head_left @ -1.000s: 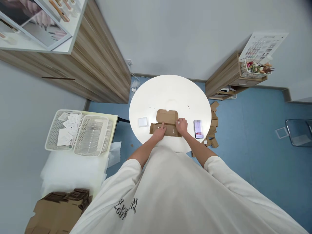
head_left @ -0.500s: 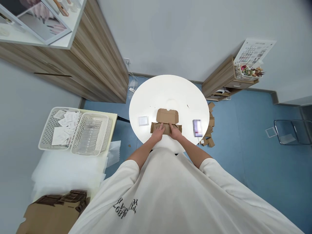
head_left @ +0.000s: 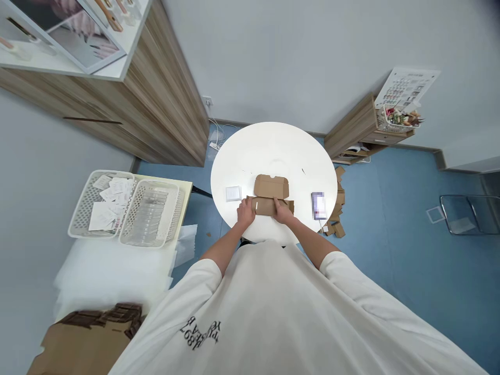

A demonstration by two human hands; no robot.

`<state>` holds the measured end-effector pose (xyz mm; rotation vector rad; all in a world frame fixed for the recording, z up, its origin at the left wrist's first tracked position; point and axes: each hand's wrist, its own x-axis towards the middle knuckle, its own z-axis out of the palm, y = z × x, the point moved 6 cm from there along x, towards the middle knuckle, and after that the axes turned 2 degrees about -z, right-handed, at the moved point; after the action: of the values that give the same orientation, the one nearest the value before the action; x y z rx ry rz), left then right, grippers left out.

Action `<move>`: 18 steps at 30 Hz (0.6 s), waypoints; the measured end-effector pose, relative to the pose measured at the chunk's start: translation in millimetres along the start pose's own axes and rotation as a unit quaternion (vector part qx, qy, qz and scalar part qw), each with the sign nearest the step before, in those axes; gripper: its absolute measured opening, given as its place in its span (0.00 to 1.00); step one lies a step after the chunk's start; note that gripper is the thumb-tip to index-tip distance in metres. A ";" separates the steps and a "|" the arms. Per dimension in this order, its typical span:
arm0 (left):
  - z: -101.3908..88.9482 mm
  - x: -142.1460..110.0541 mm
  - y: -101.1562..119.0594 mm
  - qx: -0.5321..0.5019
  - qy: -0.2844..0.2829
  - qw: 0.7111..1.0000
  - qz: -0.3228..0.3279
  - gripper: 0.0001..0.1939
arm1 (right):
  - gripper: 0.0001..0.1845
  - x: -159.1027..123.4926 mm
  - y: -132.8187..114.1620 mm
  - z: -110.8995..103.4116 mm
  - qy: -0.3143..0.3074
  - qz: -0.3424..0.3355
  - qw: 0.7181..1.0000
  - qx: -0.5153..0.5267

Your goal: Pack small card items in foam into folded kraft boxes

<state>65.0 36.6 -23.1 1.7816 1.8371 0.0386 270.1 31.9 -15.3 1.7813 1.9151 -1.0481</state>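
A flat brown cardboard box blank [head_left: 271, 188] lies on the round white table [head_left: 273, 151], partly folded along its near strip. My left hand [head_left: 245, 212] grips the left end of that strip, fingers curled round the flap. My right hand [head_left: 282, 211] presses on the strip right of its middle, fingers closed over the cardboard edge. A small white square packet [head_left: 233, 194] rests on the table just left of the cardboard. A phone [head_left: 319, 205] lies to the right, near the table's edge.
Two white plastic baskets [head_left: 125, 206] with paper slips and clear bags stand on a side table at the left. Folded cardboard boxes [head_left: 336, 208] are piled on the blue floor right of the table. A brown carton [head_left: 86, 341] sits at the lower left. Wooden cabinets flank the table.
My left hand slid from the middle of the strip to its left end and curled round the flap. My right hand moved from the right end toward the middle.
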 end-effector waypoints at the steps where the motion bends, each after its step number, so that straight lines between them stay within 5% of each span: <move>1: 1.5 2.4 1.8 -0.002 -0.009 1.000 -0.001 0.31 | 0.60 0.1 0.3 1.0 -0.004 0.002 1.000 0.000; 5: 4.9 4.2 10.0 -0.028 -0.029 0.999 0.033 0.26 | 0.61 0.0 1.5 4.6 -0.006 0.002 1.000 0.004; 12: 8.6 -14.5 28.3 -0.010 -0.039 0.987 0.153 0.39 | 0.62 1.1 1.4 5.0 0.003 -0.006 1.000 0.006; 18: 15.5 -19.2 32.3 0.031 -0.098 0.984 0.149 0.32 | 0.63 4.0 2.8 6.5 0.005 -0.007 1.000 0.004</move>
<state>99.7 16.8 -15.8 2.0130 1.4395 -0.0783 270.6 30.2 -23.2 1.7838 1.9334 -1.0562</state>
